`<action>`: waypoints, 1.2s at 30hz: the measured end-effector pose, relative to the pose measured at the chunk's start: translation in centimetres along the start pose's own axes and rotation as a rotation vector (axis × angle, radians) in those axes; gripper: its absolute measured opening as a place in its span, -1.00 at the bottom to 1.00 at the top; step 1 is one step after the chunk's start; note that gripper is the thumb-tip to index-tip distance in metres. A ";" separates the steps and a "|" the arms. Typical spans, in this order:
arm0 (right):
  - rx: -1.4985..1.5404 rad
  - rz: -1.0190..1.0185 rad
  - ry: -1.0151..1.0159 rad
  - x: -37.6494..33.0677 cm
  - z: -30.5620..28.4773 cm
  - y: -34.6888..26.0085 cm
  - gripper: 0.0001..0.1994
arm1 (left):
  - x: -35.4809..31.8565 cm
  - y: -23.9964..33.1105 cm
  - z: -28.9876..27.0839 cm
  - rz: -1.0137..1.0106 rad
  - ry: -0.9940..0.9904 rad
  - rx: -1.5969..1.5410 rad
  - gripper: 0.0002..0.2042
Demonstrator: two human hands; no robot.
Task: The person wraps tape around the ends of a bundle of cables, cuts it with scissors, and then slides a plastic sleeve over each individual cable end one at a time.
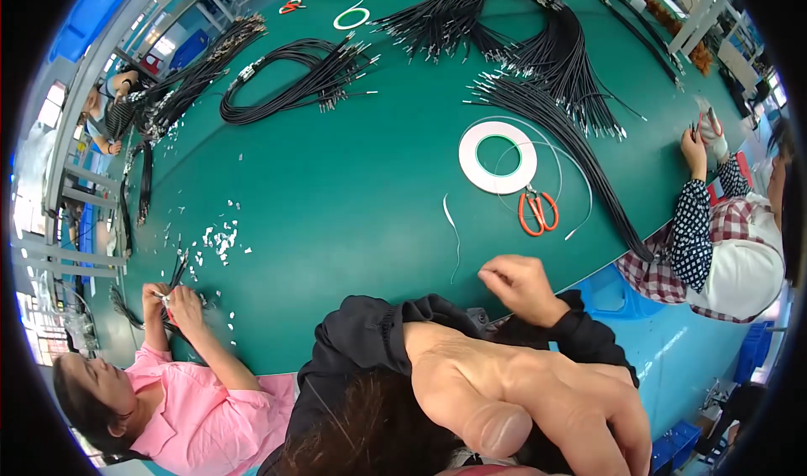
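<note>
My left hand (521, 383) is raised very close to the camera, its thumb apart from the fingers. The fingers bend away at the lower right and their tips are partly hidden; I see nothing held in it. Over the table's near edge is my right hand (528, 289), fingers curled and thumb against them, with nothing showing in it. On the green table (336, 199), a thin white strip (451, 224) lies left of this hand. Beyond it are orange-handled scissors (538, 213) and a white tape roll (468, 158), with a loose strip curving beside them.
Black cable bundles (580, 157) with metal ends cover the far right; a looped bundle (244, 110) lies farther left. White scraps (223, 241) are scattered near a co-worker in pink (202, 409). Another co-worker (740, 257) sits at right, holding scissors. A blue stool (618, 291) stands beside the table.
</note>
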State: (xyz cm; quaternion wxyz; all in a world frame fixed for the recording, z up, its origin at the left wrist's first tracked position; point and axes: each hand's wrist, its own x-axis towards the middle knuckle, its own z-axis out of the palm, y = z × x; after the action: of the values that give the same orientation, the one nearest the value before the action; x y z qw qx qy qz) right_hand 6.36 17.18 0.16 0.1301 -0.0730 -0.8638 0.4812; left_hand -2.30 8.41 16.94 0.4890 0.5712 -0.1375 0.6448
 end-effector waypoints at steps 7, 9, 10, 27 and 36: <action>-0.025 -0.066 0.037 1.6 -4.2 0.3 -0.92 | -1.1 -1.0 -0.4 -0.169 0.073 0.064 -0.41; -0.060 -0.093 0.072 3.2 -6.0 0.8 -0.90 | -2.7 -1.0 -1.2 -0.316 0.114 0.262 -0.31; -0.105 -0.125 0.109 4.2 -7.1 1.2 -0.89 | -3.6 -0.9 -1.4 -0.370 0.158 0.423 -0.24; -0.707 0.278 0.865 27.6 -28.3 25.1 -0.58 | -25.2 -0.8 3.9 -1.228 1.100 2.495 -0.74; -0.755 0.485 0.762 33.4 -28.1 26.6 -0.47 | -33.6 -3.1 4.4 -1.235 1.109 2.670 -0.69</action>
State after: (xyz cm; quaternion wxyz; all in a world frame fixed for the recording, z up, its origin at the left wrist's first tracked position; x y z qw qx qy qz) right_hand -17.20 62.43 -3.15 0.2827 -0.4775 -0.8263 0.0964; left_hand -1.55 -9.20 -12.12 0.1838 -0.2413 -0.9446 -0.1256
